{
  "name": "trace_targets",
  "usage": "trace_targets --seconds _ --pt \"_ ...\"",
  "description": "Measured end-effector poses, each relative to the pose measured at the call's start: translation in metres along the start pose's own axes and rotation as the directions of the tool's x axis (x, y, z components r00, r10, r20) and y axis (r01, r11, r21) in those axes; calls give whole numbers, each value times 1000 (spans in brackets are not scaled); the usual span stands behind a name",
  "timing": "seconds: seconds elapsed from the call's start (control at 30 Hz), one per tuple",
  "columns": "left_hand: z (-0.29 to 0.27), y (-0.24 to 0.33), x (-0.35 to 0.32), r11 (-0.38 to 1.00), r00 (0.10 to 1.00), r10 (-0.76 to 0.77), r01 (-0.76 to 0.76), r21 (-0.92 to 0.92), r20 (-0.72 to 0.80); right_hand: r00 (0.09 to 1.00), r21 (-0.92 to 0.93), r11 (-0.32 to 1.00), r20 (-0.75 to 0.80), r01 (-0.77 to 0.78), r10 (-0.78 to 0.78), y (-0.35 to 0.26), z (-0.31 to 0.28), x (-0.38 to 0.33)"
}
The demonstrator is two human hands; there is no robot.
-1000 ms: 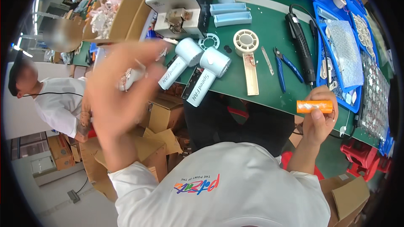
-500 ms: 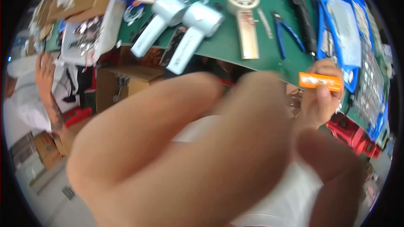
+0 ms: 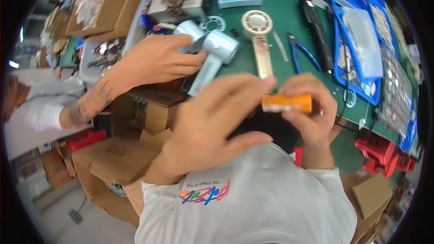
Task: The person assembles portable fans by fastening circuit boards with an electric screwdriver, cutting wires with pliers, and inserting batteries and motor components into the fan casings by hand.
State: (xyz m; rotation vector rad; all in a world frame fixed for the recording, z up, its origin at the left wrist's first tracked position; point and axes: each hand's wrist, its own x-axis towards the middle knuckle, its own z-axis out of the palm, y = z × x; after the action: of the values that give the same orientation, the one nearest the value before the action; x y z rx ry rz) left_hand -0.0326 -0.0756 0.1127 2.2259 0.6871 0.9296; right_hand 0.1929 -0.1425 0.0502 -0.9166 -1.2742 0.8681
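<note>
An orange cylindrical battery (image 3: pixel 287 103) sits level between the thumb and fingers of my right hand (image 3: pixel 318 108), in front of the bench edge. My left hand (image 3: pixel 210 117), blurred by motion, has its fingers stretched out and its thumb apart. Its fingertips are close to the battery's left end; whether they touch it I cannot tell. Beyond the hands lies an open cream handheld fan housing (image 3: pixel 262 54), with its round head away from me. A pale blue dryer-shaped fan body (image 3: pixel 219 47) rests to the left, partly behind my left hand.
From the left, a co-worker's hand (image 3: pixel 167 56) reaches over another blue fan body (image 3: pixel 189 29). Blue-handled pliers (image 3: pixel 302 54) and a black electric screwdriver (image 3: pixel 316 29) lie on the green bench mat (image 3: pixel 285 16). Blue parts trays (image 3: pixel 373 81) stand right; cardboard boxes (image 3: pixel 117 153) are below left.
My right hand has brought the battery left and slightly nearer. My left hand, earlier a large blur close to the camera, is now beside it. The co-worker's arm has reached to the blue fans.
</note>
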Motion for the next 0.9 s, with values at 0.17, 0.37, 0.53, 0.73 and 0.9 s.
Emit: trace_targets --seconds 0.17,0.37,0.53,0.73,0.9 --pt "24 -16 -41 995 996 -84 83 -50 -27 988 -70 997 152 26 -15 9 23 -2" --pt "-13 -32 -78 906 949 -221 286 -313 227 926 -140 987 356 -78 124 -3 31 -4" --pt "-67 -60 -133 580 493 -787 797 171 371 963 -76 993 247 -89 105 5 14 -7" --pt "-56 -114 -167 526 689 -637 716 459 -345 937 -100 991 330 -89 117 5 25 0" --pt "-43 -91 -127 544 532 -832 838 -39 -160 925 -126 990 365 -61 104 10 33 -3"
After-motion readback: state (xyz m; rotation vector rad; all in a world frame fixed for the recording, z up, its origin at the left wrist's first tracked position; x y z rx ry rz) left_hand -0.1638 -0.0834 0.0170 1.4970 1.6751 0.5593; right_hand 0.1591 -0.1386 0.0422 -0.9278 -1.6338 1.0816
